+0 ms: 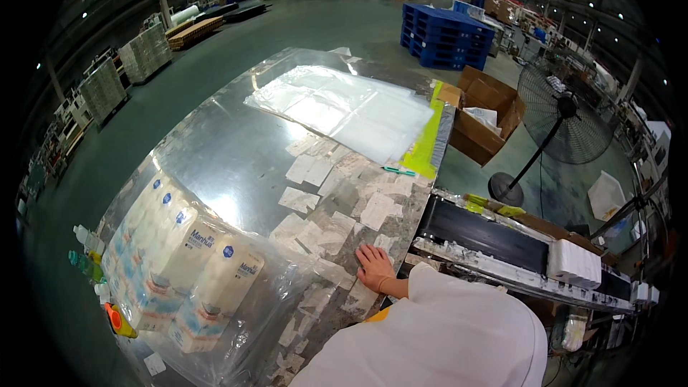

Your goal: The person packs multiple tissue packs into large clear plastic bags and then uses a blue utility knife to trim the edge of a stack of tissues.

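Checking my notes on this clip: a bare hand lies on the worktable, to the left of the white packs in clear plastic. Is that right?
Not quite: the head view shows the bare hand on the worktable, to the right of the white packs in clear plastic, not left.

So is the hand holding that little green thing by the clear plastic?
No, the hand rests on the table, and the little green thing lies apart from it.

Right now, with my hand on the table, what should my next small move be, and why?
Probably gather the loose clear plastic beside the tissue packs: it spreads slack across the table toward your hand, which rests there, holding nothing.
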Demonstrator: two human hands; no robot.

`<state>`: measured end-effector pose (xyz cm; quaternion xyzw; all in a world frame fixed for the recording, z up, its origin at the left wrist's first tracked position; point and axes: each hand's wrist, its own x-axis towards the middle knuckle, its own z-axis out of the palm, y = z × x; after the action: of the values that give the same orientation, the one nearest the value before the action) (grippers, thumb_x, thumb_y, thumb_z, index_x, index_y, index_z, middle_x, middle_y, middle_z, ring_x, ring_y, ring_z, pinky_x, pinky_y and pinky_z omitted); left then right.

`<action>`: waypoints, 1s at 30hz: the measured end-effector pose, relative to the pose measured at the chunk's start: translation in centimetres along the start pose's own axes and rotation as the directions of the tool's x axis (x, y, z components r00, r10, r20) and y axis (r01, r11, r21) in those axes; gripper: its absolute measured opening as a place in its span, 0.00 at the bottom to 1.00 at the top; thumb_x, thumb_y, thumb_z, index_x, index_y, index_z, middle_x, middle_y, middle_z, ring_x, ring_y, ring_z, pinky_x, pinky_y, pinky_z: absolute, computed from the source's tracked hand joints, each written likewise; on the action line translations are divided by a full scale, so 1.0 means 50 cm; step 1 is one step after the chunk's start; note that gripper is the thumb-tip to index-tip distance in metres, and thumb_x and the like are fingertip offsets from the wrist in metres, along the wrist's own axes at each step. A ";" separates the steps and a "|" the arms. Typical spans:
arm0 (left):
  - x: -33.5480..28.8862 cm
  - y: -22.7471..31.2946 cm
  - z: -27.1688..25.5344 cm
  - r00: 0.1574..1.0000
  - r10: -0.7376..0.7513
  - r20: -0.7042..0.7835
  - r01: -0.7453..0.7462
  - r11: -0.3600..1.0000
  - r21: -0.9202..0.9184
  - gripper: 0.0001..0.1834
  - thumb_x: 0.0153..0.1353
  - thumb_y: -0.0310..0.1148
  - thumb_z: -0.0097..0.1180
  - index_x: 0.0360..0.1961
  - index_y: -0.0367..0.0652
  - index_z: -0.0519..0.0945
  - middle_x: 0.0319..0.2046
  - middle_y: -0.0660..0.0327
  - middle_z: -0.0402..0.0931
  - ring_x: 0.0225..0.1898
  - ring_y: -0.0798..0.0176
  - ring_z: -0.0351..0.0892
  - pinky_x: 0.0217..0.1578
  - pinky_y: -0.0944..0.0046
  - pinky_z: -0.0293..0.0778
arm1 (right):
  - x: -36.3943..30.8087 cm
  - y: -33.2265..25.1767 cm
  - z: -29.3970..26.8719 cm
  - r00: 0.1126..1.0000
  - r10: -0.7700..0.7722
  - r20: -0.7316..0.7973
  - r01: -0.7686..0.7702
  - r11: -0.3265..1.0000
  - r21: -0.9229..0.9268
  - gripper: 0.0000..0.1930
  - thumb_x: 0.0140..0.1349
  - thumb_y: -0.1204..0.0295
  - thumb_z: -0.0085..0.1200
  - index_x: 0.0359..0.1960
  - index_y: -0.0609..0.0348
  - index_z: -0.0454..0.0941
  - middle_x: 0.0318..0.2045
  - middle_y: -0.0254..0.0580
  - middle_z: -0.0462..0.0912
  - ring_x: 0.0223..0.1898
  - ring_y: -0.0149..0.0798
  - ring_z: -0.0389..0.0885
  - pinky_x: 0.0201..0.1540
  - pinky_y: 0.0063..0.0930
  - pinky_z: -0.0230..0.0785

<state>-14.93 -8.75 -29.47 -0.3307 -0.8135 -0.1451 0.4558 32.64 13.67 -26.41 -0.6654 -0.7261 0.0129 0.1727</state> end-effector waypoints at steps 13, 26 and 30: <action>-0.005 -0.052 0.025 0.768 -0.079 0.636 0.082 0.996 0.025 0.21 0.61 0.35 0.32 0.51 0.36 0.67 0.52 0.49 0.65 0.54 0.50 0.62 0.55 0.57 0.58 | 0.001 -0.001 -0.007 0.998 0.053 0.028 -0.052 0.998 -0.023 0.26 0.52 0.65 0.43 0.54 0.57 0.61 0.57 0.46 0.60 0.59 0.46 0.54 0.61 0.40 0.43; -0.013 -0.049 0.004 0.770 -0.145 0.622 0.139 0.989 0.059 0.20 0.60 0.33 0.35 0.51 0.36 0.67 0.52 0.52 0.65 0.54 0.52 0.62 0.55 0.58 0.58 | 0.008 -0.002 -0.004 1.000 0.013 -0.005 -0.013 1.000 0.004 0.25 0.52 0.65 0.43 0.53 0.58 0.62 0.56 0.47 0.60 0.59 0.46 0.54 0.60 0.40 0.43; -0.030 -0.066 0.021 0.811 -0.145 0.566 0.160 0.987 0.024 0.20 0.59 0.33 0.35 0.51 0.35 0.67 0.51 0.50 0.66 0.53 0.49 0.64 0.54 0.56 0.59 | 0.010 -0.001 -0.003 1.000 0.014 0.023 -0.015 0.998 0.069 0.25 0.53 0.66 0.44 0.54 0.59 0.61 0.56 0.48 0.60 0.59 0.48 0.55 0.60 0.41 0.45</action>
<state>-17.27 -11.24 -31.08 -0.2981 -0.9340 -0.0864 0.1770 32.61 14.13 -26.15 -0.6640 -0.7224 0.0469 0.1872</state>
